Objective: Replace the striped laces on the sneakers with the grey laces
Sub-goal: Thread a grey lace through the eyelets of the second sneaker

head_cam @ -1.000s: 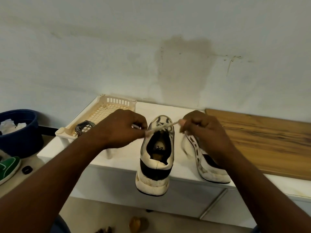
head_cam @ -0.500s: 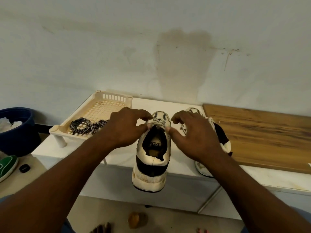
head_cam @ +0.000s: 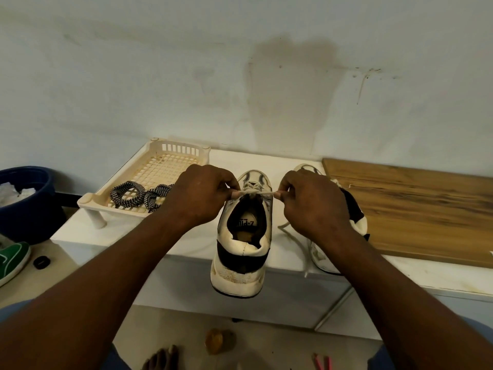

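Observation:
A white and black sneaker (head_cam: 241,247) stands heel toward me at the front edge of the white table (head_cam: 138,236), its heel overhanging. A grey lace (head_cam: 254,193) runs across its top eyelets. My left hand (head_cam: 200,196) pinches the lace's left end, and my right hand (head_cam: 312,204) pinches its right end, pulling it taut between them. A loose lace tail (head_cam: 296,241) hangs below my right hand. The second sneaker (head_cam: 354,217) lies behind my right hand, mostly hidden. Two striped black-and-white laces (head_cam: 138,197) lie in the cream plastic tray (head_cam: 170,156).
A wooden board (head_cam: 416,209) covers the table's right side. A dark blue tub (head_cam: 24,198) stands on the left, with a green shoe (head_cam: 12,259) and a small black cap (head_cam: 42,262) on the floor. The wall rises right behind the table.
My hands went from a wide pull down to the sneaker's tongue, then drew apart again with the grey lace stretched short between them. The camera view shifted slightly.

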Demonstrator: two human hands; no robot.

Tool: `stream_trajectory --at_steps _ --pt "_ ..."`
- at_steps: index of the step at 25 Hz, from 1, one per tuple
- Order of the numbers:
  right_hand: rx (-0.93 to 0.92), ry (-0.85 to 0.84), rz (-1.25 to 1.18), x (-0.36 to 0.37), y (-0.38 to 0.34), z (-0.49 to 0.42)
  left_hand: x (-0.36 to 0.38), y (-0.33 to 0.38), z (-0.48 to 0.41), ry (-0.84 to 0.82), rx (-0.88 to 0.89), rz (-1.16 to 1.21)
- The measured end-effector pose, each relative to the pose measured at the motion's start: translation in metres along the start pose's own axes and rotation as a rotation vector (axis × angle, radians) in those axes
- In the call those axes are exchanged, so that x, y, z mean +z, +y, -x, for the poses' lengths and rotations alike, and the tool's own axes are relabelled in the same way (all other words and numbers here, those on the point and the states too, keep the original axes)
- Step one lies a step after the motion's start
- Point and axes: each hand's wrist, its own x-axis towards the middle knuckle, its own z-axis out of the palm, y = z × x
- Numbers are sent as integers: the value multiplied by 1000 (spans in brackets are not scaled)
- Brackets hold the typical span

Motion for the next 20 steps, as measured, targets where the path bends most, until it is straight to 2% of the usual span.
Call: stream_trajectory --at_steps 4,8,10,11,14,16,20 --pt "-60 -32 104 5 1 -1 2 -2 -2 -8 -61 -129" --pt "-101 -101 90 3 8 -2 -5 -3 1 -102 -58 -124" --pt "-86 -167 22 -2 7 0 -11 -4 2 -160 -111 -20" --pt "-37 -210 -110 -5 6 1 -14 -3 2 -187 -165 107" --pt "175 -328 -720 -14 2 -1 -22 3 1 -232 -334 638" --pt "219 -381 -1019 -16 3 -3 -24 5 1 -240 -357 904" --pt "223 -367 -1309 -11 4 -7 -17 5 0 -220 -263 1214"
